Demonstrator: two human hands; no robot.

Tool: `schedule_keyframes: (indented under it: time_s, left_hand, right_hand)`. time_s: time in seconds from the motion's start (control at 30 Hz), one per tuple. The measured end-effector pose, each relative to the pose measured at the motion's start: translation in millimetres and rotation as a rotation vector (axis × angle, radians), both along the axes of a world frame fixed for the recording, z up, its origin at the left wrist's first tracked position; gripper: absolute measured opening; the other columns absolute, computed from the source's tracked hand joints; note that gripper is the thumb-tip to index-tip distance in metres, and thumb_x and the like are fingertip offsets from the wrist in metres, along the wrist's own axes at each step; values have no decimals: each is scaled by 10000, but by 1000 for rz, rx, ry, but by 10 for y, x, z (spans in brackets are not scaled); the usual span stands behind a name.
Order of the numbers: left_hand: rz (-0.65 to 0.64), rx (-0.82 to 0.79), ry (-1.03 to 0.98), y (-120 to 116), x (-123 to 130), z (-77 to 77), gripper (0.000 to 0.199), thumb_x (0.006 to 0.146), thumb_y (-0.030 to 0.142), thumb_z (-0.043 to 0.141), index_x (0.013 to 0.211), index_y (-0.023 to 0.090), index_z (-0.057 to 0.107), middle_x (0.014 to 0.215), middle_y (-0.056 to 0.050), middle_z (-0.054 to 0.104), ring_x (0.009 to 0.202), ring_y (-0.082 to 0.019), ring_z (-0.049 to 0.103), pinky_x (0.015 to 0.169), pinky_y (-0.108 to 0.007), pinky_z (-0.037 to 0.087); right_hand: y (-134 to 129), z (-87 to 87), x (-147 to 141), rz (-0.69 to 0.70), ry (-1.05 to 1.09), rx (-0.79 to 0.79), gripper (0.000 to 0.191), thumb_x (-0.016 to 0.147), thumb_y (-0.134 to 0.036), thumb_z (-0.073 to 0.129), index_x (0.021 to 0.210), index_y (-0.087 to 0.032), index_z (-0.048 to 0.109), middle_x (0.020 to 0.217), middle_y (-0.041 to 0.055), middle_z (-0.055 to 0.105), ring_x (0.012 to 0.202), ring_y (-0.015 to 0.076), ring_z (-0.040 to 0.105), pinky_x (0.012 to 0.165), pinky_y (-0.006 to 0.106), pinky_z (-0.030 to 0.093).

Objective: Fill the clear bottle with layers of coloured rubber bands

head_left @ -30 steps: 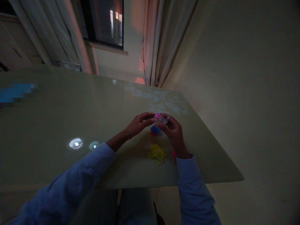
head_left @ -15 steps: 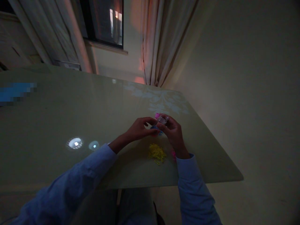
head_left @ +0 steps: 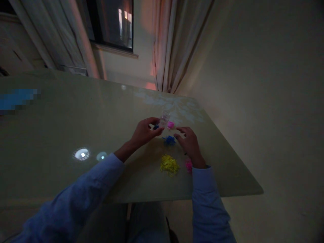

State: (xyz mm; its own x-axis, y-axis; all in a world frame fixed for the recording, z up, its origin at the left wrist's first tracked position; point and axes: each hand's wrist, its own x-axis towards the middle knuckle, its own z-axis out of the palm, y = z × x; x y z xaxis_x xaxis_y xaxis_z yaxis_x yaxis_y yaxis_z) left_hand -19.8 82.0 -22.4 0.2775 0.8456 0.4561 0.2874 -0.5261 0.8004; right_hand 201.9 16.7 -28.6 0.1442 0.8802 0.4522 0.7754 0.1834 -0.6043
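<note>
My left hand (head_left: 146, 131) has its thumb and fingers around the near end of a small clear container (head_left: 165, 117). A dark blue bit (head_left: 155, 127) shows in the gap of that hand; I cannot tell what it is. My right hand (head_left: 188, 141) is apart from it, fingers curved and parted, with nothing visible between them. Between the two hands lies a small pink object (head_left: 170, 125), its kind unclear. Nearer me is a pile of small blue pieces (head_left: 169, 140), then a larger pile of thin yellow pieces (head_left: 169, 165). Pink pieces (head_left: 188, 166) lie beside my right wrist, partly hidden.
The pale glossy table (head_left: 76, 111) ends at a right edge, close to a plain wall (head_left: 273, 101). A blurred blue patch (head_left: 15, 99) is at far left. Lamp reflections shine on the tabletop. Curtains (head_left: 167, 40) and a window are behind.
My hands have drawn apart. The clear container, earlier in my right fingers, is now at my left hand, farther from me. The right hand has let go, and the blue pile shows more.
</note>
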Motion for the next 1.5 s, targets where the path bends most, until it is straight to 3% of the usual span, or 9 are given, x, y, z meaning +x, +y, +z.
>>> schedule_keyframes:
  time_s: [0.13,0.4,0.67,1.03,1.5]
  left_hand:
    - [65,63,16,44,-57,21,388,768,373,763,1078,141,731,1024,-102,783,881,-213,725,701,-304,559]
    - [75,102,19,77,-78,-11,387,772,398,762,1060,142,728,991,-96,780,832,-197,714,657,-287,548]
    - [55,144,59,65,-59,-22,380,769,387,772,1057,143,726,983,-97,778,834,-201,707,662,-295,549]
    - [65,146,48,64,-44,-18,392,772,372,782,1083,138,728,980,-92,781,834,-201,710,670,-300,541]
    - [66,198,104,70,-54,-39,360,793,386,754,1069,160,710,1008,-96,772,881,-214,710,716,-314,569]
  right_hand:
    - [30,-95,98,1,-311,-145,300,827,-92,657,1086,-191,771,1097,133,739,1056,275,648,983,439,481]
    - [79,-114,60,42,-528,-256,281,879,-109,668,1094,-245,788,1056,115,715,1023,256,605,899,366,464]
    - [130,-144,27,46,-574,-274,253,890,-125,672,1064,-251,805,1013,110,721,983,244,606,862,343,460]
    - [123,-37,-39,-10,-598,-357,171,918,-184,664,1010,-212,805,1021,121,730,998,250,615,864,331,437]
    - [141,-56,-1,-5,-437,-242,183,923,-163,598,925,-175,780,969,127,743,960,243,630,902,360,449]
